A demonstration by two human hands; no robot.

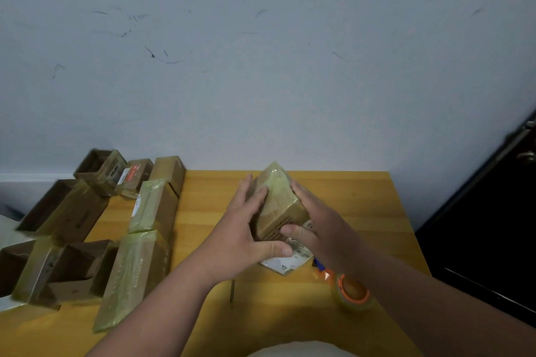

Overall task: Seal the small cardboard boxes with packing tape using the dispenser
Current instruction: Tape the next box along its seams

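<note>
A small cardboard box [278, 200] wrapped in yellowish tape stands tilted on the wooden table [348, 197], one corner pointing up. My left hand [246, 229] grips its left side, fingers spread on the face and thumb curled under the near edge. My right hand [319, 226] clasps the right side, thumb across the front over a white label [282, 262]. The tape dispenser [349, 288], orange core with a clear tape roll and a blue part, lies on the table under my right forearm.
Several cardboard boxes, some taped shut [153, 206] and some open [72, 269], crowd the table's left part and overhang its edge. A pale wall rises behind. A dark door [493, 211] stands at the right. A thin dark stick [232, 290] lies near the front.
</note>
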